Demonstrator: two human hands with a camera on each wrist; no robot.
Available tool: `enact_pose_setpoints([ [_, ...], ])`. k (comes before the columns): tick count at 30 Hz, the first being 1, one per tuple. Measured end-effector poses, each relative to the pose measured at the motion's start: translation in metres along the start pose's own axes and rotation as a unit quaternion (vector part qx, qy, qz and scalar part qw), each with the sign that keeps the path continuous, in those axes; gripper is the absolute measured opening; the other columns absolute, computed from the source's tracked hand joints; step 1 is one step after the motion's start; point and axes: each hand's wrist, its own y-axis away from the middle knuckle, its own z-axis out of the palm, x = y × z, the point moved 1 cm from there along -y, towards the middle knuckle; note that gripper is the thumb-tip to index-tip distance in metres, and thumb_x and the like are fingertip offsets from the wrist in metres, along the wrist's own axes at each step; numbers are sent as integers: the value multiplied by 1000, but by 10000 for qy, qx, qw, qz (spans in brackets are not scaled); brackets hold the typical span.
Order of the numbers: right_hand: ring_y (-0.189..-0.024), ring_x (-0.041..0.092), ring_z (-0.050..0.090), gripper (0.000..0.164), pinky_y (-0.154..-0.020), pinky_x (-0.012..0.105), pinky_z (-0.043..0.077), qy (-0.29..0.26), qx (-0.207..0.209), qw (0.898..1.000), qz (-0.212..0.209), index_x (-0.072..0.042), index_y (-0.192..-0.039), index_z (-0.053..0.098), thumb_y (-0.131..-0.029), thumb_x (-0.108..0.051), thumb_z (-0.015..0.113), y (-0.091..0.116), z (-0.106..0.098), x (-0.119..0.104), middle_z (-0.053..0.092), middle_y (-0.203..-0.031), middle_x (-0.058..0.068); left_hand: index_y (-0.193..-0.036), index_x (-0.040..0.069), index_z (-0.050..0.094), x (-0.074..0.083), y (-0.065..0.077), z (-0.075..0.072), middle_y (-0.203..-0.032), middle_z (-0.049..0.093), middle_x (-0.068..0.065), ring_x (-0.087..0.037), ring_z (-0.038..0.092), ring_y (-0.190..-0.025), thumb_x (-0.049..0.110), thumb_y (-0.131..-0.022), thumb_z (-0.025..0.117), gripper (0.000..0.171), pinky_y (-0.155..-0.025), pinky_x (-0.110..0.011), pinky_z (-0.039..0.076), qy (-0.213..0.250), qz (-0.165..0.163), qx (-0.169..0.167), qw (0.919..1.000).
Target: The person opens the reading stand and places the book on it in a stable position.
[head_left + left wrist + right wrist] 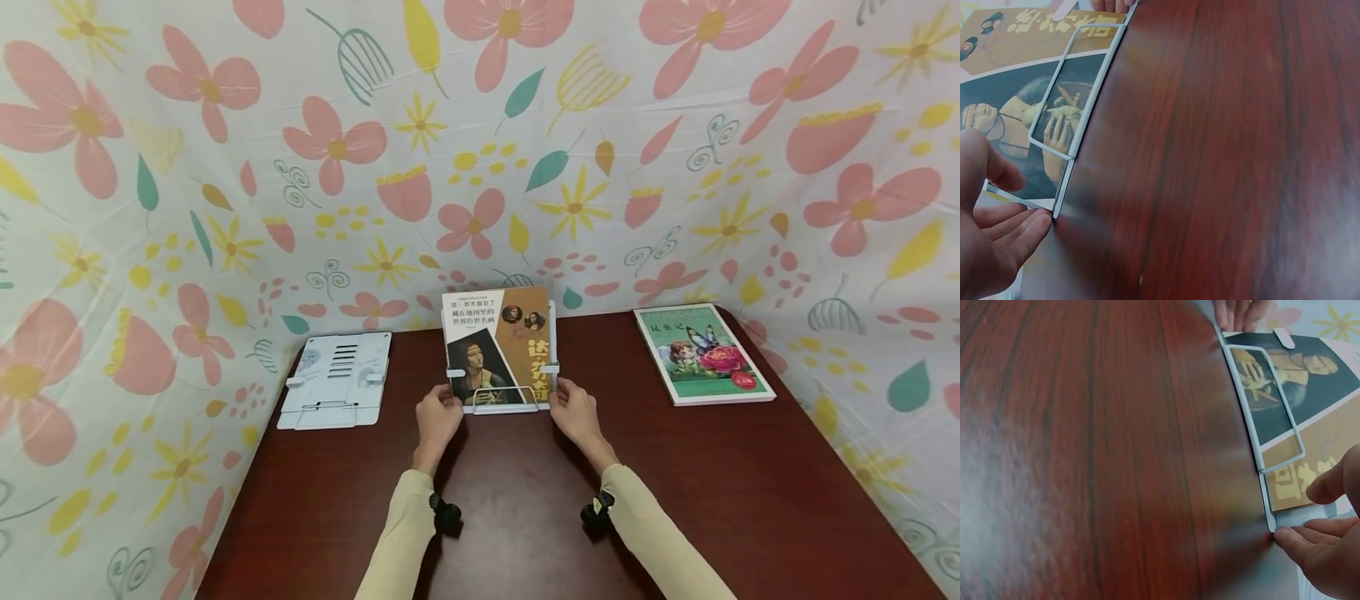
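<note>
A white book stand (552, 329) stands at the back middle of the table, tilted back, with a book (536, 354) leaning on it. The book's cover is white and brown with a painted portrait. Two side clips and a wire bar (1054, 75) lie over the cover. My left hand (437, 421) grips the stand's lower left corner, thumb over the front and fingers along the edge. At the opposite lower corner, my right hand (579, 414) holds the stand in the same way; the right wrist view shows its thumb (1329, 481) above the book's corner.
To the left lies a second white stand (333, 379), folded, with slots and clips. A green-covered book (701, 354) with a butterfly and flower lies at the right of the dark red wooden table (510, 508). Flower-printed cloth (480, 167) hangs behind and along both sides.
</note>
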Motion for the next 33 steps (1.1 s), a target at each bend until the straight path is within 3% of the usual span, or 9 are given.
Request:
enact_pose_setpoints([
  [4, -122, 41, 63, 50, -99, 51, 54, 179, 142, 9997, -11, 12, -142, 49, -98, -12, 56, -2, -6, 4, 60, -134, 32, -109, 1, 74, 5, -2, 10, -96, 76, -11, -22, 74, -87, 7, -85, 64, 26, -84, -41, 59, 126, 52, -186, 9997],
  [8, -126, 42, 60, 55, -103, 54, 50, 340, 291, 9990, 8, 13, -144, 46, -96, -11, 58, -5, -13, 11, 57, -138, 33, -116, -1, 71, 11, -5, 19, -103, 75, -14, -24, 74, -94, 8, -87, 66, 31, -85, -39, 60, 197, 184, -657, 9975],
  [14, -137, 47, 47, 62, -109, 59, 43, 499, 72, 9985, 225, 11, -152, 33, -100, -14, 55, -8, -26, 21, 47, -147, 35, -130, 0, 64, 19, -9, 28, -117, 71, -17, -28, 71, -109, 7, -89, 63, 42, -93, -41, 57, 24, 375, -1537, 9874],
  [20, -138, 46, 45, 63, -110, 59, 42, 513, 155, 9981, 306, 10, -153, 32, -100, -16, 55, -12, -37, 30, 45, -149, 34, -139, -1, 56, 31, -12, 37, -127, 66, -19, -30, 66, -119, 1, -86, 57, 53, -97, -44, 55, 11, 397, -2063, 9777],
  [33, -140, 48, 42, 63, -113, 60, 38, 581, 276, 9973, 349, 10, -154, 31, -100, -14, 53, -20, -54, 44, 44, -150, 35, -147, 3, 51, 45, -12, 62, -136, 59, -17, -31, 60, -128, -2, -80, 51, 67, -101, -44, 53, 217, 363, -2278, 9728],
])
